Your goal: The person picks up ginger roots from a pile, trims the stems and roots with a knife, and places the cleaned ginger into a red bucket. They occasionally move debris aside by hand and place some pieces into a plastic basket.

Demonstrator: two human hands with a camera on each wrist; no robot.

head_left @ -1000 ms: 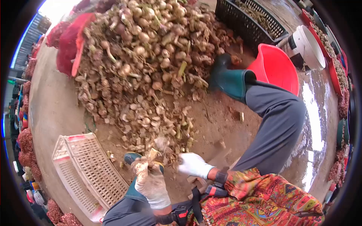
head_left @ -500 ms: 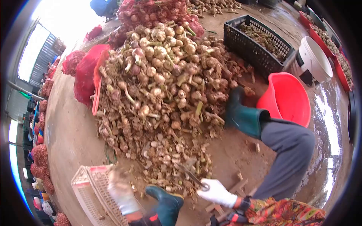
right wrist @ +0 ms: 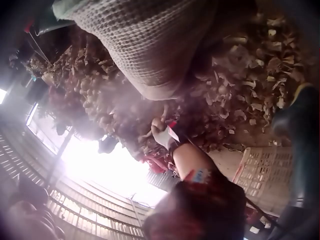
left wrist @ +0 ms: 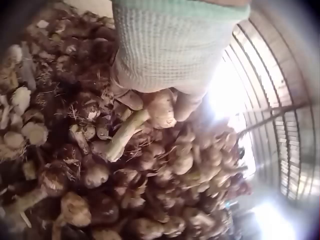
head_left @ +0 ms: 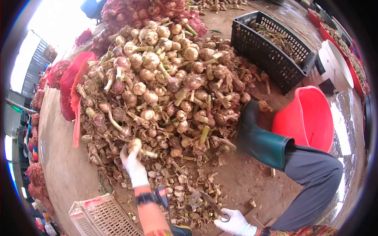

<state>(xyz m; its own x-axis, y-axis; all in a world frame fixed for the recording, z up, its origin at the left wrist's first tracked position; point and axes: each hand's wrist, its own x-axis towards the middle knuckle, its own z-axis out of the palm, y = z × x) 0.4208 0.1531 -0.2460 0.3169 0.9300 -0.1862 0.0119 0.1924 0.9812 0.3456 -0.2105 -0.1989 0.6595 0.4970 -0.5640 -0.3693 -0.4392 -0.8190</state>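
My left hand, in a white glove, grips a garlic bulb with a cut-off stem, at the near left slope of the garlic heap. In the left wrist view the fingers curl round this garlic bulb, its pale stem pointing down and left. Low in the head view, my white-gloved right hand holds a dark ring-handled blade over the trimmings. The right wrist view shows the glove, but the blade is hidden there.
A pale plastic crate lies at the lower left. A red basin stands beyond my boot, with a black crate and a white bucket behind. Red net bags flank the heap.
My left hand moved from near the right hand, out past the pale crate, then forward to the heap, where it now grips a garlic bulb. The right hand keeps the blade low. The head view shifted.
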